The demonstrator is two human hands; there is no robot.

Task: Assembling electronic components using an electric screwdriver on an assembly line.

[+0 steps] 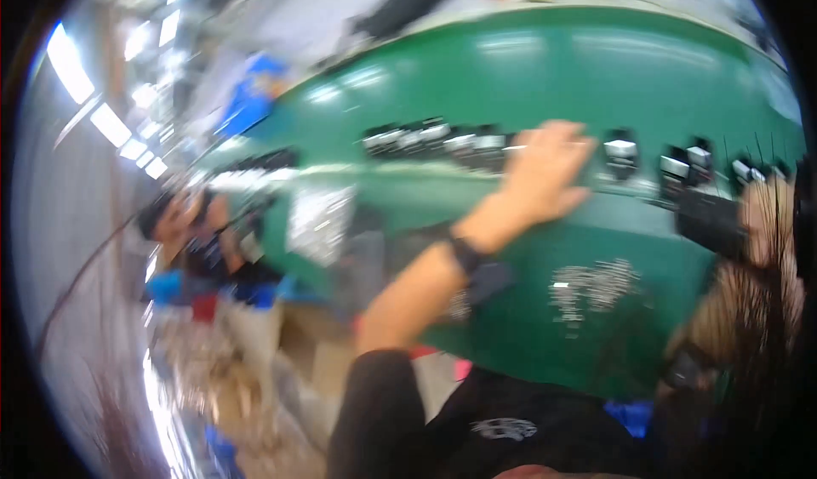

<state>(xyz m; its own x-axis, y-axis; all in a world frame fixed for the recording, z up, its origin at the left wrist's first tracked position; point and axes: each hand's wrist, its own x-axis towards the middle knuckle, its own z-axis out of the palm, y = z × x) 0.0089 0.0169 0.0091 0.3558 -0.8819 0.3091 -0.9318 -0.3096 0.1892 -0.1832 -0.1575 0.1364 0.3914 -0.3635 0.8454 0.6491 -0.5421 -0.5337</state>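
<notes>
My left hand (549, 168) reaches over the green table (511, 71), at the right end of a row of small black parts with shiny faces (434, 139). Its thumb stands apart from the fingers, and motion blurs it. Just right of it is a single black part with a shiny face (621, 151). At the far right, my right hand (770, 219) is closed on a black box-shaped piece (713, 222); dark strands partly cover this hand. More black parts (688, 164) stand just beyond that piece.
Small silvery pieces (591, 287) lie scattered on the near side of the table. A clear plastic bag (322, 219) rests left of my left forearm. Another person (200, 232) is at the left. Beyond them lies a blue item (255, 92); a cardboard box (315, 343) is low at the left.
</notes>
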